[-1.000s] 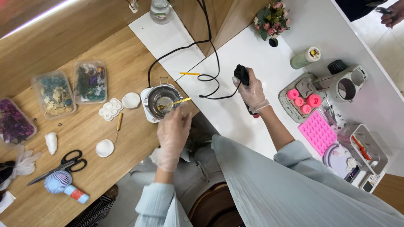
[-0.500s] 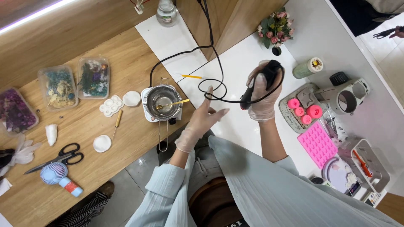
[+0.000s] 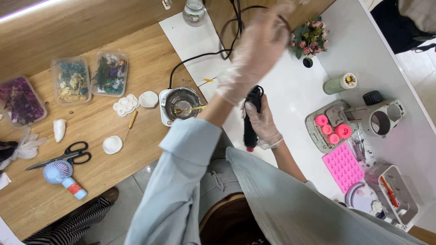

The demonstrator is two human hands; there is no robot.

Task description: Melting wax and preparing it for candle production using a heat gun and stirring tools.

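My left hand (image 3: 254,50), in a clear glove, is raised high over the white table (image 3: 290,100) and is blurred. A black cord (image 3: 229,45) arcs up around its fingers, lifted off the table. My right hand (image 3: 264,126), also gloved, grips a black corded hand tool (image 3: 250,113) that stands nearly upright, its red tip near the table edge. To the left, a small metal pot (image 3: 181,102) sits on a white heater with a yellow stick lying in it.
The wooden table (image 3: 91,118) holds boxes of dried flowers (image 3: 109,72), white moulds (image 3: 125,105), scissors (image 3: 63,156) and a blue mini fan (image 3: 59,173). A pink mould (image 3: 343,165), grey machine (image 3: 381,118), green cylinder (image 3: 338,84) and flower pot (image 3: 309,38) stand at right. Another person's striped leg (image 3: 68,224) is at lower left.
My left hand left the pot's stick, reached to the cord and rose high with it. My right hand swung the black tool up, then brought it back down near the table edge.
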